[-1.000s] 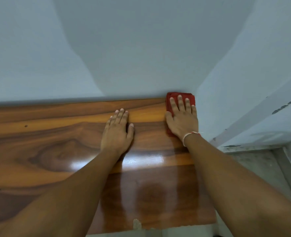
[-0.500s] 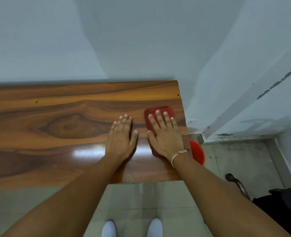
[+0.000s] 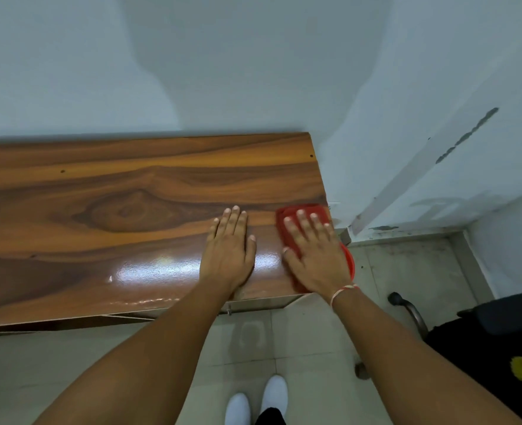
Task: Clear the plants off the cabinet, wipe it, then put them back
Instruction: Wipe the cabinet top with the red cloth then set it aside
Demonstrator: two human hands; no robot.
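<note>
The glossy wooden cabinet top (image 3: 115,210) runs from the left edge to the wall corner on the right, with no plants in view on it. A red cloth (image 3: 287,219) lies flat near the cabinet's right end. My right hand (image 3: 313,253) presses on the cloth with straight, spread fingers. Just to its left, my left hand (image 3: 229,250) rests flat on the bare wood, fingers straight.
Pale walls (image 3: 253,72) close in behind and to the right of the cabinet. A red bucket rim (image 3: 350,260) shows on the tiled floor (image 3: 406,271) below my right hand. A dark chair with an armrest (image 3: 406,308) stands at the right. My white shoes (image 3: 255,403) are below.
My right hand has drawn the cloth from the back corner toward the front of the cabinet, then shifted it slightly right. The left hand also came toward the front edge.
</note>
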